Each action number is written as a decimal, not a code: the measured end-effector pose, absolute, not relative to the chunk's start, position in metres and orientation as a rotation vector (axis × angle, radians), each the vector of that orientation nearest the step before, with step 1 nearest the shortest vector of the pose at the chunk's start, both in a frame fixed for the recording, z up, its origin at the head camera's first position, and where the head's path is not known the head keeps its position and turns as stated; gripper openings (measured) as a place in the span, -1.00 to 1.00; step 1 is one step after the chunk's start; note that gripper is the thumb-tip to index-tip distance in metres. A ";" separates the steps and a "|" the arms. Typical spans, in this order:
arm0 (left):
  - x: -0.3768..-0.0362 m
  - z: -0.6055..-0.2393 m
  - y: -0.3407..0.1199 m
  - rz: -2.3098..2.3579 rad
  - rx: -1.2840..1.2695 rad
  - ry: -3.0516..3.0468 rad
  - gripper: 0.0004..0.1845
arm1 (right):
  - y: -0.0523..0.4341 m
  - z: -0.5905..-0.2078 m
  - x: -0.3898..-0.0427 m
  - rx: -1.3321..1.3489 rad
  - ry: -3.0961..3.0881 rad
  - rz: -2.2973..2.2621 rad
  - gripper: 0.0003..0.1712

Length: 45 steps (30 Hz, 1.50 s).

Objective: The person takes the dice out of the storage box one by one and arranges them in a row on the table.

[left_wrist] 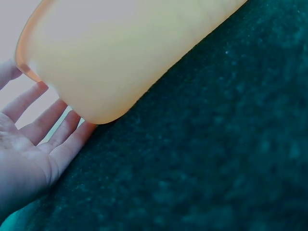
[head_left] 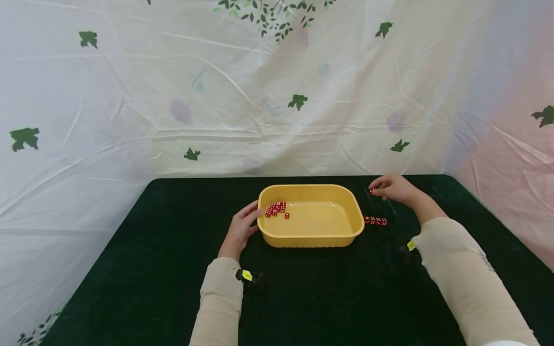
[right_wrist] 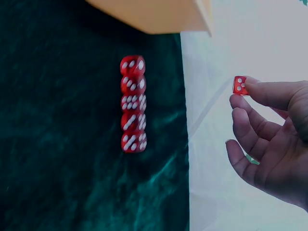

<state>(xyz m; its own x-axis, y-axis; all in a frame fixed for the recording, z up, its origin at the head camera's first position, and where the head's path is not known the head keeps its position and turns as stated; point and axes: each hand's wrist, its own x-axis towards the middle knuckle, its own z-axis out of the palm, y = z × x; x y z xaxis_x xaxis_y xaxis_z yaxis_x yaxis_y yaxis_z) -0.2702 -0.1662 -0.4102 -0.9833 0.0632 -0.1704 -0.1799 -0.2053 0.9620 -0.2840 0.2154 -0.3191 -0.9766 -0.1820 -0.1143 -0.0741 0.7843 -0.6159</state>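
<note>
Right hand pinches one red die above the tabletop, right of the yellow tub. Row of dice lies nearer the tub, long axis pointing at it. Left hand, fingers spread, rests against tub's left wall.

The head view looks forward and down from above the near edge of the surface, taking in the yellow tub at centre frame and both forearms. The left wrist view sits very close, low on the surface, with the tub's wall filling its upper left. The right wrist view looks down from close; the tub's corner in its top centre is shared with both.
</note>
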 end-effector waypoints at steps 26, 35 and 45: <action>-0.273 -0.411 -0.164 2.325 -0.143 1.879 -0.61 | 0.259 -0.358 -0.262 -0.125 2.714 -1.018 -0.65; -0.273 -0.411 -0.163 2.320 -0.141 1.883 -0.62 | 0.262 -0.368 -0.262 -0.103 2.679 -1.037 -0.66; -0.273 -0.411 -0.163 2.319 -0.139 1.879 -0.62 | 0.260 -0.372 -0.260 -0.087 2.671 -1.032 -0.68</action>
<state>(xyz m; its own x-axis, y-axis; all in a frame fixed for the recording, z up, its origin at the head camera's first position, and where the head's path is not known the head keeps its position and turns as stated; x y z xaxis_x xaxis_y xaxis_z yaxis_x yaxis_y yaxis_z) -0.2734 -0.1633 -0.4112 -0.9839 0.0606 -0.1682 -0.1771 -0.2020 0.9632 -0.2603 0.2601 -0.3720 -0.9601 -0.1537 -0.2335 0.0431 0.7437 -0.6671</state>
